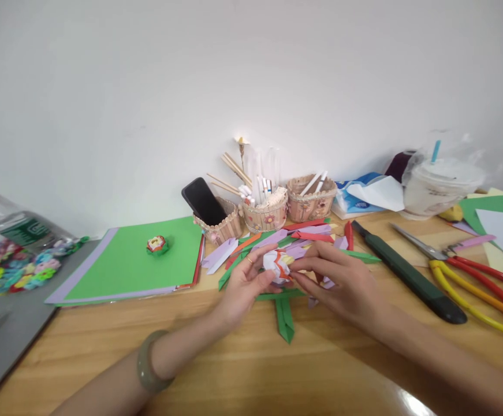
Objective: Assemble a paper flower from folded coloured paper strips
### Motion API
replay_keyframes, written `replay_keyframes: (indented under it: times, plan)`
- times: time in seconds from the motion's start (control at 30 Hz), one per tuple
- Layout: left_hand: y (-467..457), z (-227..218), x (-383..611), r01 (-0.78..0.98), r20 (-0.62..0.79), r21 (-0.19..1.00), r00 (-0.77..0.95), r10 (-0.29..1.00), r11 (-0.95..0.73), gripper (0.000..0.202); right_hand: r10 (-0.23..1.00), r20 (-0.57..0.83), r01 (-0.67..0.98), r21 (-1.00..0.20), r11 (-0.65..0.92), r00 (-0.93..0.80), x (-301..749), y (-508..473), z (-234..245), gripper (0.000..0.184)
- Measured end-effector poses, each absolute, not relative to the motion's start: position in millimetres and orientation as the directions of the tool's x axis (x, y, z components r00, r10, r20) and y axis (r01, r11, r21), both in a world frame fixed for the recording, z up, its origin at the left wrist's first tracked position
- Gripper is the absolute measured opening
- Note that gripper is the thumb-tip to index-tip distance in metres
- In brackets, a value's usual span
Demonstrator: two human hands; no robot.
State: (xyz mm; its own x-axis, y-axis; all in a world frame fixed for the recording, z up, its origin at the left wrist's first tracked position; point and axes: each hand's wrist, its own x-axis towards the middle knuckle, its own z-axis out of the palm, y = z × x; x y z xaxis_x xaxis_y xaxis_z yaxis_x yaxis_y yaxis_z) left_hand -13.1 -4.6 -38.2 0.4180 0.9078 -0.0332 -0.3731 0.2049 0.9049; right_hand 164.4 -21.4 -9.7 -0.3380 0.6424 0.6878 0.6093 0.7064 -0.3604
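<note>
Between both hands, above the wooden table, is a small folded paper flower (276,266), white with orange-red edges. My left hand (246,283) grips its left side with thumb and fingers. On the flower's right side, the fingertips of my right hand (338,277) pinch its edge. Under and behind the hands lies a heap of folded paper strips (316,231) in purple, red, green and orange. A green folded strip (284,318) sticks out below the hands. A finished-looking small paper flower (157,245) in green, red and white rests on green paper (125,271) to the left.
Woven-looking craft baskets (265,215) holding sticks and pens stand by the wall, with a phone (203,201) in one. At right lie a dark green cutter (407,271), scissors (424,242), yellow-handled pliers (463,294), and a plastic cup (439,185). A bottle (12,219) lies left.
</note>
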Motion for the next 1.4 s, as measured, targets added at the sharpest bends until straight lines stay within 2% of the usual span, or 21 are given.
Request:
replay_keyframes:
  times: [0.13, 0.2, 0.43, 0.53, 0.7, 0.87, 0.93, 1.13, 1.4]
  plan:
    - [-6, -39, -12, -0.417, -0.053, 0.876, 0.419, 0.906, 0.244, 0.038, 0.486, 0.801, 0.732, -0.091, 0.675, -0.349, 166, -25, -16, 0.008]
    - [-5, -39, -11, -0.449, -0.06, 0.855, 0.415, 0.908, 0.262, 0.039, 0.457, 0.811, 0.768, -0.016, 0.64, -0.364, 168, -25, -17, 0.009]
    - [-4, -37, -12, -0.515, -0.066, 0.802, 0.428, 0.901, 0.303, 0.039, 0.458, 0.747, 0.737, 0.062, 0.673, -0.482, 168, -25, -13, 0.016]
    - [-4, -37, -12, -0.528, -0.058, 0.79, 0.442, 0.895, 0.312, 0.036, 0.432, 0.753, 0.704, 0.059, 0.707, -0.496, 168, -26, -14, 0.017]
    - [-2, -38, -13, -0.539, -0.042, 0.773, 0.481, 0.876, 0.334, 0.034, 0.471, 0.755, 0.694, -0.028, 0.719, -0.456, 167, -26, -15, 0.02]
    - [-2, -36, -14, -0.512, -0.074, 0.77, 0.522, 0.85, 0.381, 0.051, 0.587, 0.761, 0.587, -0.35, 0.73, -0.277, 166, -24, -8, 0.025]
    - [-3, -35, -14, -0.504, -0.096, 0.769, 0.517, 0.851, 0.393, 0.052, 0.624, 0.74, 0.558, -0.418, 0.717, -0.249, 166, -23, -6, 0.026]
    - [-3, -34, -13, -0.493, -0.105, 0.771, 0.525, 0.845, 0.402, 0.045, 0.63, 0.735, 0.519, -0.447, 0.729, -0.252, 165, -23, -8, 0.021]
    - [-5, -37, -13, -0.465, -0.077, 0.801, 0.545, 0.835, 0.377, 0.044, 0.716, 0.667, 0.492, -0.562, 0.666, -0.207, 165, -23, -6, 0.011]
